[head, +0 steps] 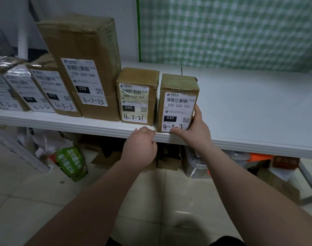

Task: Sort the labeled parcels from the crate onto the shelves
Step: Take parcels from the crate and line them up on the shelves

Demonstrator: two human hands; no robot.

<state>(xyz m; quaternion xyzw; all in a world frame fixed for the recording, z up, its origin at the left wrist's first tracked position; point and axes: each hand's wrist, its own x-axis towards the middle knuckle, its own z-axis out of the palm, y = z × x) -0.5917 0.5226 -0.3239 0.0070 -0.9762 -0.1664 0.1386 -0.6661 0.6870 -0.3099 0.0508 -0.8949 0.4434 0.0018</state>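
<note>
A small brown parcel labeled 4-3-7 (178, 102) stands upright on the white shelf (249, 110), at the right end of a row of parcels. My right hand (194, 129) grips its lower right corner, thumb across the bottom of the label. To its left stands the parcel 4-3-21 (136, 96), then the tall parcel 4-3-13 (86, 68) and several smaller ones. My left hand (141, 148) hovers at the shelf's front edge with loosely curled fingers and holds nothing. The crate is out of view.
The shelf's right half is bare, backed by a green checked curtain (231, 31). Under the shelf lie a green bag (72, 162), a clear plastic bin (197, 166), cardboard scraps and a metal frame (309, 181) on the tiled floor.
</note>
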